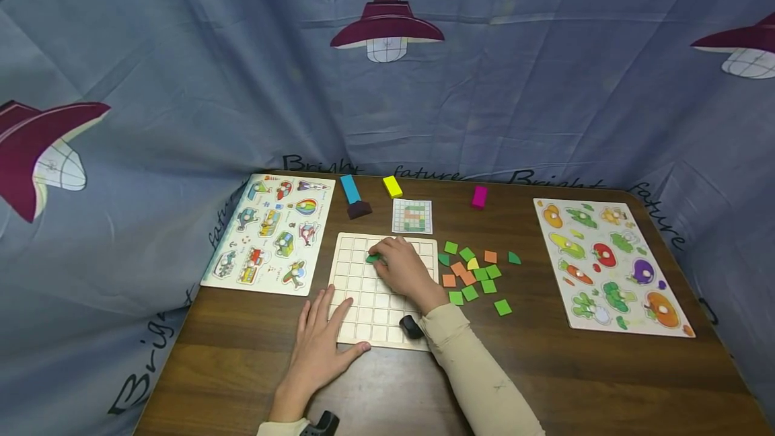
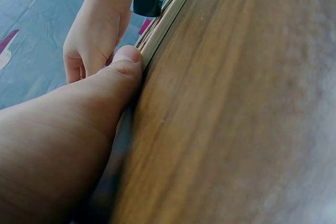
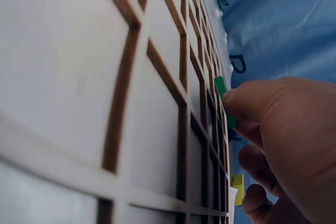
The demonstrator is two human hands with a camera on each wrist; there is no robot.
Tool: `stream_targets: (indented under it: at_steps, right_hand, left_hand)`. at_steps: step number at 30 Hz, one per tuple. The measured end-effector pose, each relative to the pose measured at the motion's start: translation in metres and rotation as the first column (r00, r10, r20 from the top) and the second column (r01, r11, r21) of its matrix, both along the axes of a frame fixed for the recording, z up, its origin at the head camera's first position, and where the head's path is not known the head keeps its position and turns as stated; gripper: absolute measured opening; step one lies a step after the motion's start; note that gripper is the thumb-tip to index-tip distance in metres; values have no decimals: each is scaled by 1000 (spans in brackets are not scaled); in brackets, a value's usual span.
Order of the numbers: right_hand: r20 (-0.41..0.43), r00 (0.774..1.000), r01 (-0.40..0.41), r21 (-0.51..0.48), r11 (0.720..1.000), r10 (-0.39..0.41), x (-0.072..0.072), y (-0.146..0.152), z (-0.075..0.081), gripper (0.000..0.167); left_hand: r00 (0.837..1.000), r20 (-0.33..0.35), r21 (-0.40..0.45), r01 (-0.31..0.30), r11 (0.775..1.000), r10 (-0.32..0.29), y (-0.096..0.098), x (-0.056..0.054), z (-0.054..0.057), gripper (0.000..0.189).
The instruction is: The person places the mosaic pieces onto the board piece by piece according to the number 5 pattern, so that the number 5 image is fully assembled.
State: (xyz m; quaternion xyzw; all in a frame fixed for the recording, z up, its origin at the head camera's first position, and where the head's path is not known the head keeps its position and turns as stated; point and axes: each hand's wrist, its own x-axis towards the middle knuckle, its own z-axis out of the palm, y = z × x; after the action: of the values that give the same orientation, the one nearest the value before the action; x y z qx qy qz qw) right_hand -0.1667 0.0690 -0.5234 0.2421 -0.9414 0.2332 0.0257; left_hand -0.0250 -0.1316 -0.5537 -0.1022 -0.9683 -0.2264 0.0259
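A pale wooden grid board (image 1: 363,315) with square cells lies on the table. My right hand (image 1: 402,269) pinches a dark green piece (image 1: 373,258) over the upper part of the board; in the right wrist view the green piece (image 3: 224,100) is tilted between thumb and fingers, close to the grid. Whether it touches a cell I cannot tell. My left hand (image 1: 321,342) rests at the lower left of the board, fingers spread and extended. Its thumb (image 2: 126,59) touches the board's near edge in the left wrist view.
Loose green squares (image 1: 469,293), orange squares (image 1: 449,280) and a few rounded pieces lie right of the board. A small pattern card (image 1: 412,229) is behind it. Picture boards stand left (image 1: 272,274) and right (image 1: 617,268). Blue (image 1: 350,189), yellow (image 1: 392,187) and magenta blocks (image 1: 479,197) lie at the back.
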Motion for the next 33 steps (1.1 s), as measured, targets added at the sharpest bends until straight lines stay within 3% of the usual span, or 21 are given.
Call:
stream_targets:
  at_steps: [10, 33]
  right_hand:
    - [36, 999, -15, 34, 999, 14, -4, -1, -5, 22]
    - [20, 1000, -25, 60, 998, 24, -4, -1, -2, 22]
  left_hand:
    - [1000, 11, -18, -3, 1000, 3, 1, 1, 0, 90]
    - [1000, -11, 0, -20, 1000, 20, 1, -1, -3, 89]
